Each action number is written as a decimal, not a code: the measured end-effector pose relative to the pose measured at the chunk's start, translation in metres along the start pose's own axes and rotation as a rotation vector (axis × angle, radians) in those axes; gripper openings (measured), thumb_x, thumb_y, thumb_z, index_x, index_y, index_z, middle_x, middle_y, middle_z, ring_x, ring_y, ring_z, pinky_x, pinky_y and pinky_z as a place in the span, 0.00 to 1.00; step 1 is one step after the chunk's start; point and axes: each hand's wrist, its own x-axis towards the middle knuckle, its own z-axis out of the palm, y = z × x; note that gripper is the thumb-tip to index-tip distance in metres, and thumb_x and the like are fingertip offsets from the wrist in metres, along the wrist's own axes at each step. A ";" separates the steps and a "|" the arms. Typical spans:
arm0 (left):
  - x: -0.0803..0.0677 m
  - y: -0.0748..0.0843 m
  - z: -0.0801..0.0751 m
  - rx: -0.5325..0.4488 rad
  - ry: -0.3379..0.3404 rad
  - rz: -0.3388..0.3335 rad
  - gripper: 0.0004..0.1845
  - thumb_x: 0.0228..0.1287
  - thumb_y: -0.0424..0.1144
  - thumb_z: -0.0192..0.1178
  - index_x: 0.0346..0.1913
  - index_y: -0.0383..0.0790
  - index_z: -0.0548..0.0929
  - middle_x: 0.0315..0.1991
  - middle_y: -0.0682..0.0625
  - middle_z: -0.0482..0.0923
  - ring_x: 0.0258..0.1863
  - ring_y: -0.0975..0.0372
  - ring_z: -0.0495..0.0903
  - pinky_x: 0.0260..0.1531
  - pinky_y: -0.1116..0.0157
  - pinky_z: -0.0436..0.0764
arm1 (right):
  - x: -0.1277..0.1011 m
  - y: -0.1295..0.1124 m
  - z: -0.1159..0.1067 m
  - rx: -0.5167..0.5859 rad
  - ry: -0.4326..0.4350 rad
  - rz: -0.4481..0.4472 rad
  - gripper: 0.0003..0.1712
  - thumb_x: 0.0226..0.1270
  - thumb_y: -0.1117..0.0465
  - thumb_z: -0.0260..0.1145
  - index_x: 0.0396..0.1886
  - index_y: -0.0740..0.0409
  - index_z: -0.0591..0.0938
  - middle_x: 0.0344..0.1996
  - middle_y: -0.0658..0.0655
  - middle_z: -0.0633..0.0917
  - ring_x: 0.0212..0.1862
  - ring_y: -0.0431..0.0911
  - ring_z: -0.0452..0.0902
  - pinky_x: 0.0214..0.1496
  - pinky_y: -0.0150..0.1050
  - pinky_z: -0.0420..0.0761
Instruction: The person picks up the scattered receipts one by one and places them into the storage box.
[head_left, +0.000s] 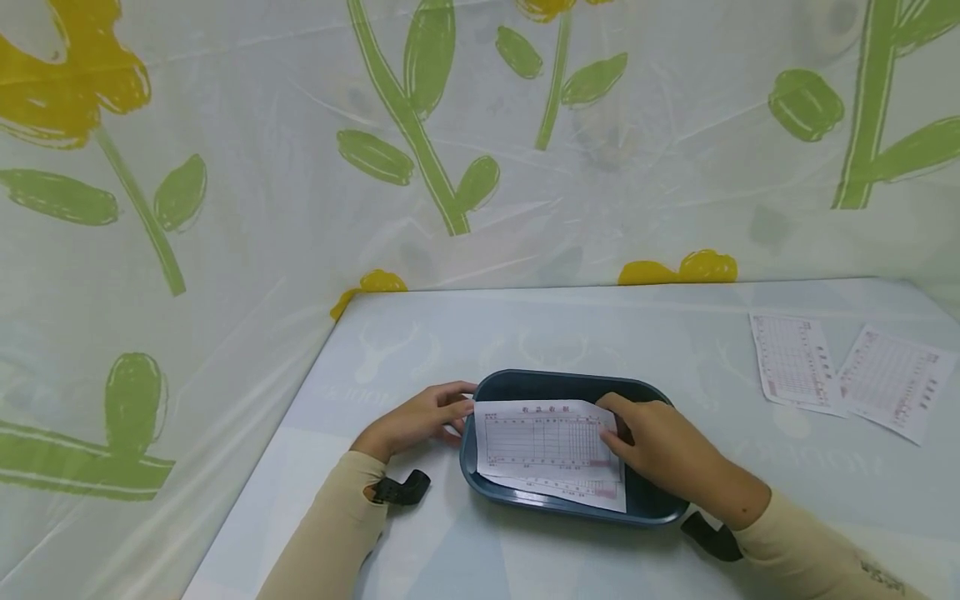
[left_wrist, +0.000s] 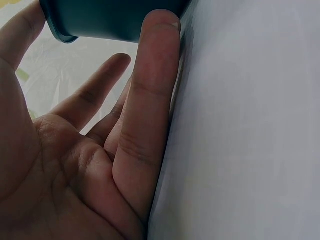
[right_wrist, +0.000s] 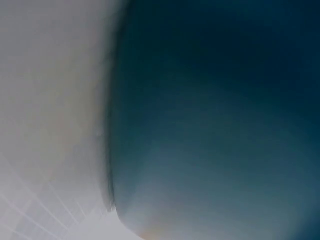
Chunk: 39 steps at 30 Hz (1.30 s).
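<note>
A dark blue tray (head_left: 558, 382) with rounded corners sits on the table, receipt sheets (head_left: 547, 437) lying overlapped inside it. My right hand (head_left: 660, 442) reaches over the tray's right side and pinches the top receipt at its right edge between thumb and fingers. At the tray's left end is my left hand (head_left: 420, 417), touching the rim. In the left wrist view, its fingers (left_wrist: 145, 100) are mostly straight against the tray's outer wall (left_wrist: 105, 20). Only the blurred tray side (right_wrist: 210, 125) fills most of the right wrist view; the right hand's grip is hidden there.
Two more printed sheets, one on the left (head_left: 795, 362) and one on the right (head_left: 896, 379), lie at the table's far right. The table (head_left: 420, 533) has a pale patterned cover. A curtain (head_left: 285, 167) with green leaves and yellow flowers hangs behind it.
</note>
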 end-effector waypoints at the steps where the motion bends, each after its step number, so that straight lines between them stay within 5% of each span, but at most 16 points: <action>1: 0.001 0.000 0.000 -0.001 -0.001 -0.004 0.34 0.70 0.58 0.58 0.72 0.45 0.69 0.57 0.42 0.78 0.42 0.58 0.81 0.48 0.56 0.86 | 0.000 0.000 0.000 -0.004 -0.005 0.002 0.20 0.62 0.61 0.73 0.52 0.57 0.80 0.22 0.44 0.79 0.24 0.36 0.70 0.26 0.26 0.72; 11: 0.004 0.001 0.003 0.000 0.010 -0.015 0.32 0.71 0.56 0.58 0.71 0.45 0.70 0.57 0.42 0.78 0.42 0.58 0.81 0.48 0.57 0.86 | -0.004 0.003 0.002 -0.046 -0.002 -0.025 0.28 0.60 0.64 0.74 0.59 0.57 0.75 0.24 0.47 0.83 0.22 0.34 0.70 0.23 0.25 0.71; 22: 0.005 0.003 0.004 0.015 0.018 -0.020 0.31 0.72 0.54 0.57 0.71 0.44 0.69 0.56 0.42 0.79 0.41 0.58 0.82 0.47 0.57 0.86 | -0.003 0.002 0.003 -0.115 -0.048 -0.017 0.30 0.60 0.65 0.73 0.62 0.54 0.76 0.15 0.42 0.72 0.19 0.35 0.66 0.22 0.26 0.68; 31: 0.001 0.007 0.004 0.037 0.038 -0.042 0.30 0.72 0.56 0.56 0.71 0.45 0.70 0.53 0.44 0.80 0.41 0.58 0.81 0.48 0.57 0.86 | -0.001 -0.004 0.004 -0.197 -0.105 0.008 0.33 0.58 0.65 0.75 0.64 0.53 0.76 0.30 0.50 0.87 0.26 0.38 0.73 0.39 0.38 0.86; 39: 0.001 0.004 0.004 0.034 0.036 -0.044 0.30 0.73 0.55 0.55 0.71 0.44 0.70 0.53 0.43 0.80 0.41 0.58 0.81 0.47 0.57 0.87 | 0.000 -0.006 0.007 -0.266 -0.126 -0.002 0.22 0.56 0.64 0.77 0.52 0.52 0.87 0.40 0.57 0.90 0.37 0.48 0.87 0.47 0.46 0.88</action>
